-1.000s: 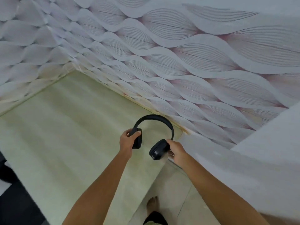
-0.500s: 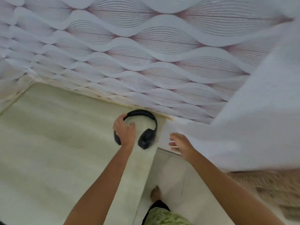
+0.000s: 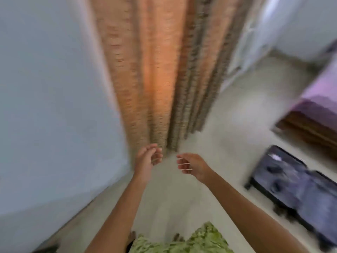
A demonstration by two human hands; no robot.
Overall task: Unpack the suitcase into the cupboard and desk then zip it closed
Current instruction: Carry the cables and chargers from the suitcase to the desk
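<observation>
The frame is blurred by motion. The dark suitcase lies open on the floor at the right, with dark, indistinct contents inside. My left hand hangs in the air at the centre, fingers loosely curled and holding nothing. My right hand is beside it, also relaxed and empty. Both hands are well left of the suitcase. The headphones and the desk are out of view.
A white wall fills the left side. Orange-brown curtains hang straight ahead down to the pale tiled floor. A bed with a purple cover on a wooden frame stands at the far right.
My left hand set the black headphones down on the desk and let go. The view then swung right, away from the desk, toward the curtains and the suitcase. Both hands are now empty.
</observation>
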